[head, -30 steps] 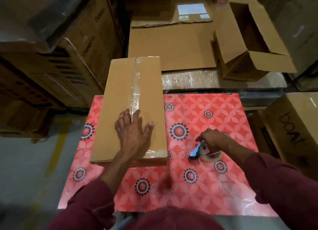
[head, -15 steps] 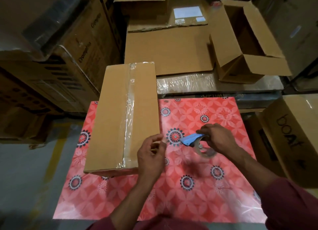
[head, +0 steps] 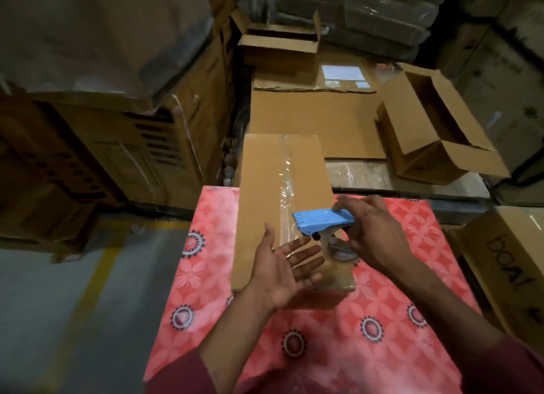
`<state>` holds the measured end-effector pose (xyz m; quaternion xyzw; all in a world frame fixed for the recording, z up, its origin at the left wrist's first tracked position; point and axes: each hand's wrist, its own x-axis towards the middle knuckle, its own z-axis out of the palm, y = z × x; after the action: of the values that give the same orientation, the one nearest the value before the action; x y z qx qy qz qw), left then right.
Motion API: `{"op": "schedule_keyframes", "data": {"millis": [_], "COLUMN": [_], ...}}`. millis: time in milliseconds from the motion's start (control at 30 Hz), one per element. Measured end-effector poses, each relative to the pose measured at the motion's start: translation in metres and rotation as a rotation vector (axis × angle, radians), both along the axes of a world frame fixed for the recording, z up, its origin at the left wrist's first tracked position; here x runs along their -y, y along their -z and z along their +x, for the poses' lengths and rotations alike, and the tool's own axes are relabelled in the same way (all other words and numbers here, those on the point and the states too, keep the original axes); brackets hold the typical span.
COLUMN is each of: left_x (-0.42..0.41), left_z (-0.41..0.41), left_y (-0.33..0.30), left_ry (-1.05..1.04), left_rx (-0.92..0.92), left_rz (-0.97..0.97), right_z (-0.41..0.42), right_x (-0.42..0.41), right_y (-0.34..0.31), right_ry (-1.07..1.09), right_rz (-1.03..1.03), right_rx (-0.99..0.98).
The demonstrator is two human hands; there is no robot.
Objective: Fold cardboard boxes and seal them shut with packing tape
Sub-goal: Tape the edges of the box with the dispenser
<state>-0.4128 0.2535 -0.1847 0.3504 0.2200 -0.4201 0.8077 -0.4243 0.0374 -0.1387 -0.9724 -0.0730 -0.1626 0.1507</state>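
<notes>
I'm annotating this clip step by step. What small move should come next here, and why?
Probably bring the left hand, open and palm up, under the tape dispenser that the right hand holds above the box. One strip of tape already runs along the top seam, so taking the dispenser or the tape's end looks likeliest.

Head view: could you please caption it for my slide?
Right hand holds blue tape dispenser over taped cardboard box; left hand open beside it.

- The left hand (head: 282, 271) hovers palm-up above the near end of the sealed box (head: 282, 193), fingers straight and spread, holding nothing.
- The right hand (head: 372, 231) is over the box's near right corner, fingers curled round the tape dispenser (head: 322, 221).
</notes>
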Motion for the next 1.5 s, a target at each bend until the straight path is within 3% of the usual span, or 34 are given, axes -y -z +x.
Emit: {"op": "schedule_keyframes", "data": {"millis": [200, 433, 500, 600, 667, 767, 933, 1067, 1500], "left_x": [-0.09, -0.128, -0.13, -0.132, -0.133, -0.127, -0.145, -0.172, -0.139], "left_z": [0.002, -0.015, -0.02, -0.023, -0.025, -0.034, -0.037, -0.041, -0.048], "left_y": [0.013, 0.02, 0.019, 0.026, 0.035, 0.044, 0.062, 0.076, 0.092], "left_ry": [-0.065, -0.082, -0.105, -0.185, -0.265, -0.302, -0.368, -0.33, -0.441], "left_rx": [-0.095, -0.123, -0.101, 0.061, 0.169, 0.162, 0.119, 0.099, 0.096], "left_rz": [-0.04, 0.042, 0.072, 0.282, 0.406, 0.473, 0.58, 0.602, 0.65], "right_z": [-0.006, -0.014, -0.014, -0.01, -0.006, -0.007, -0.017, -0.021, -0.019], "right_x": [-0.078, -0.129, -0.137, -0.144, -0.146, -0.144, -0.102, -0.063, -0.044], "right_y": [0.019, 0.006, 0.002, 0.001, -0.002, -0.005, -0.01, -0.016, -0.004], "right_ry": [-0.126, -0.211, -0.242, -0.268, -0.284, -0.34, -0.358, -0.331, -0.334], "right_rz": [-0.168, -0.045, -0.084, -0.197, -0.304, -0.418, -0.374, -0.458, -0.392], "right_rx": [-0.119, -0.463, -0.543, -0.623, -0.623, -0.655, -0.671, -0.629, -0.611]}}
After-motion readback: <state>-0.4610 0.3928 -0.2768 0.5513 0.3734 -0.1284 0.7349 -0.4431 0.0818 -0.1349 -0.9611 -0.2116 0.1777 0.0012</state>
